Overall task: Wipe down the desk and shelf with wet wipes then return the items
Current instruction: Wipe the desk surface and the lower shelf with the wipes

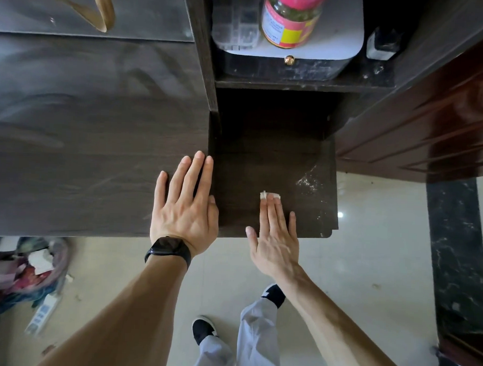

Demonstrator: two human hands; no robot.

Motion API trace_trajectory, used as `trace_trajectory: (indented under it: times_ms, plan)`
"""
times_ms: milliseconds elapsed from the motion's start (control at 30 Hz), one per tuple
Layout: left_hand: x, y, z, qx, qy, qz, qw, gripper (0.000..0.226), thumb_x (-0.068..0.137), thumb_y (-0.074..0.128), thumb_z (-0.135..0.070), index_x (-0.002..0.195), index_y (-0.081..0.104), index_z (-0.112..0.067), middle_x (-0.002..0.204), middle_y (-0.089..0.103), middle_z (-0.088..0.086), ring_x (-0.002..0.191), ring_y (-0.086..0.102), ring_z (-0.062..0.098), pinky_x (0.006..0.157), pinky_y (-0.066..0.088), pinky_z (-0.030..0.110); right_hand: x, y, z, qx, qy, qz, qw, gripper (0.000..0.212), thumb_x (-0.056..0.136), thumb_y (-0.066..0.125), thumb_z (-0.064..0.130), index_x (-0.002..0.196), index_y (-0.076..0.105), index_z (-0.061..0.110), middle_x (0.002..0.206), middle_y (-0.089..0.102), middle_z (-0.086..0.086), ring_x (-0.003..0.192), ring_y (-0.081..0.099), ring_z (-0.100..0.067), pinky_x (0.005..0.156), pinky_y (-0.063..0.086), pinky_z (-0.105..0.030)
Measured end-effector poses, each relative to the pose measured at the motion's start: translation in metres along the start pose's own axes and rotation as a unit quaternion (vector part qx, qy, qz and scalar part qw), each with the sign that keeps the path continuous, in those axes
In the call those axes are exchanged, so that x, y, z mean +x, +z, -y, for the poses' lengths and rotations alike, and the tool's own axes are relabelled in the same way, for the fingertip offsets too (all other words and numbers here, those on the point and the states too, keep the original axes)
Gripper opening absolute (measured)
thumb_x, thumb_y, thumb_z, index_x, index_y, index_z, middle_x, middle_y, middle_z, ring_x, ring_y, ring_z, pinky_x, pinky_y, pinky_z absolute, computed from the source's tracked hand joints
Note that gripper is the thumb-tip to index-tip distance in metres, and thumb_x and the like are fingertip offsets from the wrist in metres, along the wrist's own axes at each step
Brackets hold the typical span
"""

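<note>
My left hand (184, 205) lies flat with spread fingers on the dark wooden desk (85, 150), at its near right corner, a black watch on the wrist. My right hand (277, 233) presses a small white wet wipe (266, 195) under its fingertips onto the lower dark shelf board (277, 156) beside the desk. Only the wipe's far edge shows past the fingers. White dust streaks (310, 182) remain on the board to the right of the wipe.
On the upper shelf stands a white box (338, 35) with a gold knob, carrying a red-labelled jar (290, 20) and a clear organiser (235, 21); a dark bottle (382, 44) stands beside it. A brown door (428, 121) stands right. A bag of clutter (35, 266) and a power strip (42, 312) lie on the floor.
</note>
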State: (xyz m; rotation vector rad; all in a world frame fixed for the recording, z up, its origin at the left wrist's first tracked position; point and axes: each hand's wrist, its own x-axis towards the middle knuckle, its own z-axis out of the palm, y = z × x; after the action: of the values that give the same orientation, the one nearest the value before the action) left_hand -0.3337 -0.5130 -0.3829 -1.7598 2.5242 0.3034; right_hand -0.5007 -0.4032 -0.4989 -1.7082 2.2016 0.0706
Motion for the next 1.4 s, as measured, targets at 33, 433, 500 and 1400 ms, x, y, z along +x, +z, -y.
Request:
trace_trajectory:
  times_ms: [33,433,500,1400]
  plan:
    - [0.000,0.000,0.000,0.000,0.000,-0.002,1.000,0.066,0.094,0.029,-0.032,0.157,0.014,-0.021,0.164,0.012,-0.002,0.151,0.009,0.019,0.121,0.012,0.049,0.015,-0.003,0.005,0.002,0.013,-0.006,1.000,0.075,0.101,0.031,0.052,0.158,0.010,0.008,0.167,0.005,-0.007,0.154,0.002,-0.020,0.122,0.018,-0.052]
    - [0.001,0.000,0.001,-0.005,0.006,-0.001,1.000,0.066,0.094,0.029,-0.031,0.157,0.014,-0.020,0.164,0.013,-0.001,0.151,0.011,0.020,0.121,0.012,0.049,0.015,0.004,0.011,-0.005,-0.061,0.000,0.998,0.069,0.104,0.027,0.048,0.159,0.001,0.016,0.167,-0.003,0.002,0.153,-0.005,-0.011,0.123,0.013,-0.053]
    - [0.001,0.001,0.001,-0.001,0.006,-0.006,1.000,0.066,0.093,0.030,-0.031,0.157,0.015,-0.020,0.164,0.014,-0.001,0.151,0.011,0.020,0.121,0.013,0.049,0.055,-0.003,0.022,0.003,-0.005,-0.005,1.000,0.070,0.103,0.020,0.049,0.158,-0.006,0.014,0.167,-0.011,0.000,0.152,-0.013,-0.013,0.124,0.004,-0.053]
    - [0.001,0.001,0.002,-0.002,0.007,-0.017,1.000,0.066,0.092,0.034,-0.029,0.156,0.022,-0.018,0.163,0.020,0.000,0.150,0.015,0.021,0.120,0.013,0.049,0.128,-0.031,-0.051,0.093,0.273,-0.066,0.955,0.079,0.099,0.010,0.059,0.155,-0.016,0.010,0.165,-0.017,-0.006,0.151,-0.019,-0.019,0.123,-0.003,-0.054]
